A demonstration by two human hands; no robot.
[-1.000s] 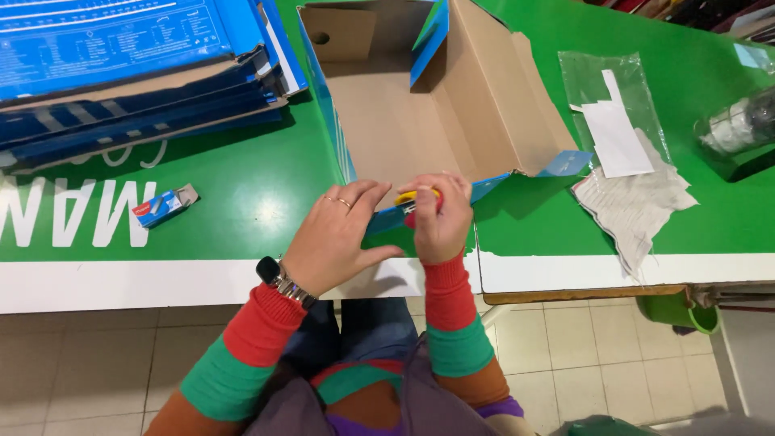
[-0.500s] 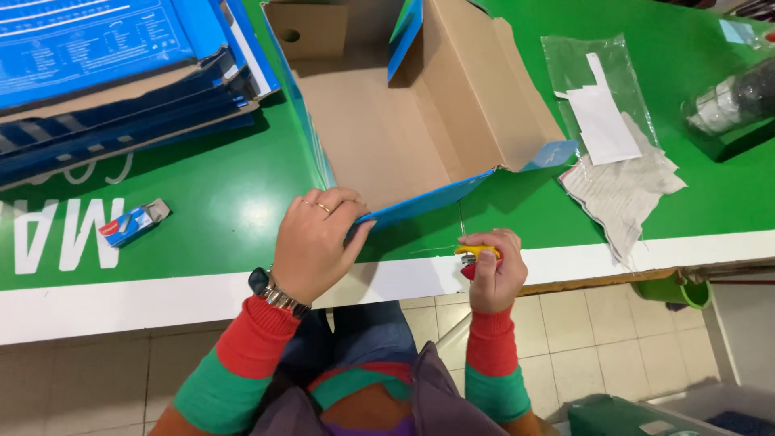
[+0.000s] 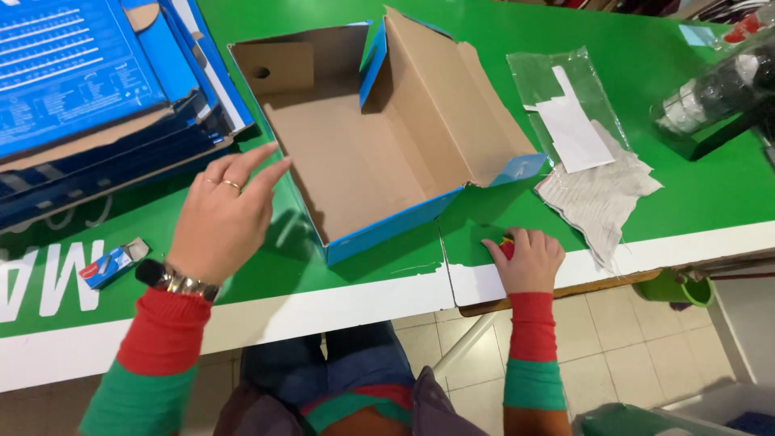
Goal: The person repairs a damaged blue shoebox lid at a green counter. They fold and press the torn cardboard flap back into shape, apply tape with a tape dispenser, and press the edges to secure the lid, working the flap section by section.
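An open blue cardboard box (image 3: 363,153) with a brown inside lies on the green table (image 3: 500,218). My left hand (image 3: 222,214) hovers just left of the box's near corner, fingers spread and holding nothing; it wears rings and a wristwatch. My right hand (image 3: 525,258) rests closed on the table's front edge, right of the box, around a small red and yellow object (image 3: 506,245) that is mostly hidden by the fingers.
A stack of flat blue boxes (image 3: 97,105) lies at the back left. A small blue and red packet (image 3: 113,262) sits near the left front edge. A clear plastic bag with white papers (image 3: 577,137) and crumpled paper (image 3: 601,198) lie on the right. A dark bottle-like object (image 3: 718,93) is far right.
My left hand has lifted off the box's front flap and moved left and up. My right hand has carried the small object right and set down at the table's edge.
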